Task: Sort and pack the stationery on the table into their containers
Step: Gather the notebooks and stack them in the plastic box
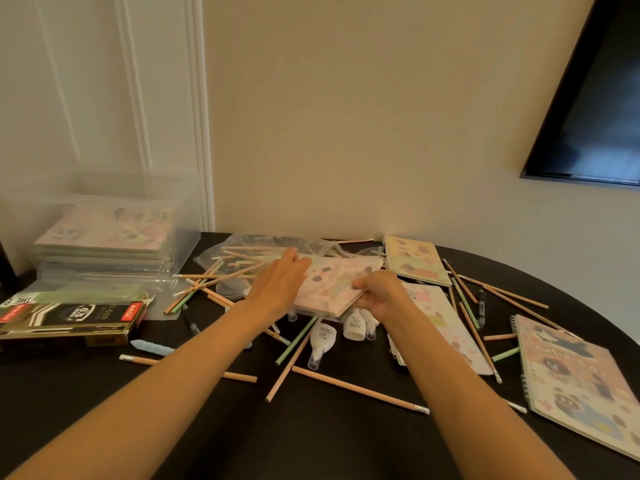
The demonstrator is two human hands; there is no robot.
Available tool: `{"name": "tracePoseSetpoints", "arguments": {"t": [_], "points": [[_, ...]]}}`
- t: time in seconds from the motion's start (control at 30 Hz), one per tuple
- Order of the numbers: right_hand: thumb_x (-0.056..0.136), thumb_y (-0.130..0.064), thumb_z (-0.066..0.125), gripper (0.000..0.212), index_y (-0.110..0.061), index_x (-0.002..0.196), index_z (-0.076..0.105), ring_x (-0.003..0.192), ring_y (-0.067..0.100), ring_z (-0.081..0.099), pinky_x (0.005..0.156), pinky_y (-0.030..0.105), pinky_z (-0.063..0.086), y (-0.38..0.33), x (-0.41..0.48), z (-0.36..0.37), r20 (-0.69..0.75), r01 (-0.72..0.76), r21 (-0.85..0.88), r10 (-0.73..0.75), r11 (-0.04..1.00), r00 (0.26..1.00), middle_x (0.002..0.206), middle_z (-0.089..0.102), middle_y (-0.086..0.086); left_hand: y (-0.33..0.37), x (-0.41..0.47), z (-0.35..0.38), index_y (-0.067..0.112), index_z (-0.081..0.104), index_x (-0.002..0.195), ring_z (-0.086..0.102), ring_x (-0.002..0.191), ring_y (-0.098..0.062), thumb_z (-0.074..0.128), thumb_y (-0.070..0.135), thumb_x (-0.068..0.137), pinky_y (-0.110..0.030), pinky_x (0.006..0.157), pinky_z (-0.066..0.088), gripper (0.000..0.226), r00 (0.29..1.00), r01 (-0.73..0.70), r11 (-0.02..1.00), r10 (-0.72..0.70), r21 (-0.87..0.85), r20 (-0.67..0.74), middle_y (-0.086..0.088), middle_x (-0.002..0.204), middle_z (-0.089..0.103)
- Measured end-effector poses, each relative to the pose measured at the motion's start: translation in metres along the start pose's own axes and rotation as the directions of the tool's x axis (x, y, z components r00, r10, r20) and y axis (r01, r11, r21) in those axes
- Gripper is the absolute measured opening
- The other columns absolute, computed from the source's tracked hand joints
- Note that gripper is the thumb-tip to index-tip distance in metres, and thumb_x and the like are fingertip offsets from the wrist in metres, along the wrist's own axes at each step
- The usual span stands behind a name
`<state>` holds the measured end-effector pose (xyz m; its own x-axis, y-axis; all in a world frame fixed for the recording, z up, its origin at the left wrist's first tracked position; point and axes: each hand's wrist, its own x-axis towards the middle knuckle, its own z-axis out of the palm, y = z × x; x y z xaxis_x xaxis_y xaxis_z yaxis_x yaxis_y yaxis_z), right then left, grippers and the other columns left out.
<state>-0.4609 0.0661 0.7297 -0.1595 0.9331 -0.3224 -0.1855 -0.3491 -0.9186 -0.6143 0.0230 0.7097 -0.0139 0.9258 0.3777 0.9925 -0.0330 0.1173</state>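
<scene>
Now my right hand [379, 295] pinches the notebook [332, 284] at its near right corner, while my left hand [280, 282] rests on its left side, fingers straight.

Pink notebook [332, 284] tilted up mid-pile, pencils [360, 389] scattered all round, more notebooks [575, 379] flat at right, clear box [104, 195] far left

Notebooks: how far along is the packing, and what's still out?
Done: a notebook stack sits in the clear bin. In hand: the right hand grips the pink notebook by its edge, the left hand resting on it. Left: three more notebooks, scattered pencils and correction tapes on the table.
</scene>
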Motion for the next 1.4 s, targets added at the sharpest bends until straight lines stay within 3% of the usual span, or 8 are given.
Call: {"name": "tracePoseSetpoints", "arguments": {"t": [0.2,0.43,0.57,0.63,0.73,0.87,1.23,1.4], "points": [[0.091,0.021,0.020,0.067,-0.012,0.149,0.015,0.130,0.042,0.036,0.103,0.057,0.030,0.003,-0.005,0.015,0.044,-0.065,0.439,0.051,0.896,0.998,0.145,0.030,0.026,0.021,0.005,-0.028,0.013,0.046,0.102,0.054,0.095,-0.029,0.036,0.015,0.099,-0.034,0.073,0.037,0.010,0.993,-0.108,0.991,0.104,-0.079,-0.055,-0.008,0.104,0.054],[0.094,0.005,0.037,0.032,0.001,0.126,0.042,0.119,0.042,0.046,0.096,0.050,0.039,0.014,-0.006,0.037,0.090,-0.106,0.429,0.074,0.897,0.993,0.137,0.041,0.029,0.032,-0.007,-0.053,0.005,0.052,0.095,0.057,0.076,-0.029,0.039,0.020,0.099,-0.038,0.068,0.043,0.020,0.962,-0.271,0.884,0.242,-0.381,-0.123,-0.013,0.081,0.061],[0.092,0.014,0.027,0.057,-0.005,0.145,0.024,0.129,0.039,0.039,0.099,0.051,0.037,0.016,0.009,0.041,0.040,-0.084,0.569,0.074,0.818,0.996,0.143,0.035,0.025,0.009,-0.011,-0.053,0.004,0.058,0.078,0.061,0.090,-0.025,0.049,0.034,0.092,-0.036,0.079,0.050,0.034,0.990,-0.131,0.806,0.134,-0.578,-0.039,-0.015,0.094,0.066],[0.089,0.018,0.026,0.063,-0.008,0.146,0.025,0.130,0.040,0.038,0.102,0.055,0.034,0.016,0.013,0.043,0.031,-0.054,0.614,0.045,0.787,0.999,0.143,0.037,0.024,0.000,-0.010,-0.056,0.005,0.059,0.067,0.057,0.074,-0.020,0.049,0.044,0.090,-0.022,0.067,0.043,0.046,0.992,0.032,0.691,-0.110,-0.722,-0.062,-0.013,0.079,0.064],[0.090,0.020,0.028,0.062,-0.009,0.145,0.028,0.131,0.041,0.037,0.104,0.055,0.032,0.016,0.013,0.045,0.036,-0.049,0.672,0.033,0.739,0.999,0.143,0.038,0.024,-0.014,0.007,-0.048,0.010,0.051,0.077,0.046,0.064,-0.010,0.042,0.032,0.097,-0.019,0.056,0.036,0.031,0.839,0.278,0.476,-0.543,-0.834,-0.031,-0.008,0.077,0.053],[0.087,0.024,0.023,0.062,-0.004,0.142,0.030,0.131,0.043,0.034,0.109,0.057,0.025,0.019,0.003,0.056,0.069,-0.055,0.613,0.016,0.788,0.997,0.141,0.038,0.027,-0.028,0.026,-0.035,0.008,0.035,0.134,0.057,0.107,-0.027,0.035,0.038,0.098,-0.039,0.082,0.051,0.047,0.730,0.521,-0.032,-0.500,-0.853,0.465,-0.009,0.122,0.057],[0.089,0.021,0.028,0.061,-0.006,0.143,0.032,0.129,0.039,0.039,0.105,0.051,0.032,0.048,0.024,0.077,0.002,-0.056,0.619,0.070,0.783,0.998,0.142,0.038,0.023,-0.029,-0.011,-0.037,0.017,0.047,0.096,0.061,0.078,-0.021,0.039,0.017,0.100,-0.032,0.061,0.051,0.009,0.754,0.657,0.254,-0.237,-0.710,0.613,-0.008,0.091,0.060],[0.092,0.013,0.037,0.053,-0.006,0.141,0.035,0.128,0.036,0.041,0.108,0.048,0.034,0.062,0.028,0.088,0.116,-0.154,0.515,0.110,0.843,0.987,0.141,0.041,0.019,-0.052,-0.021,-0.034,0.011,0.050,0.107,0.063,0.076,-0.020,0.050,-0.003,0.091,-0.033,0.068,0.055,0.021,0.723,0.691,0.200,-0.170,-0.695,0.670,-0.010,0.091,0.063]]}}
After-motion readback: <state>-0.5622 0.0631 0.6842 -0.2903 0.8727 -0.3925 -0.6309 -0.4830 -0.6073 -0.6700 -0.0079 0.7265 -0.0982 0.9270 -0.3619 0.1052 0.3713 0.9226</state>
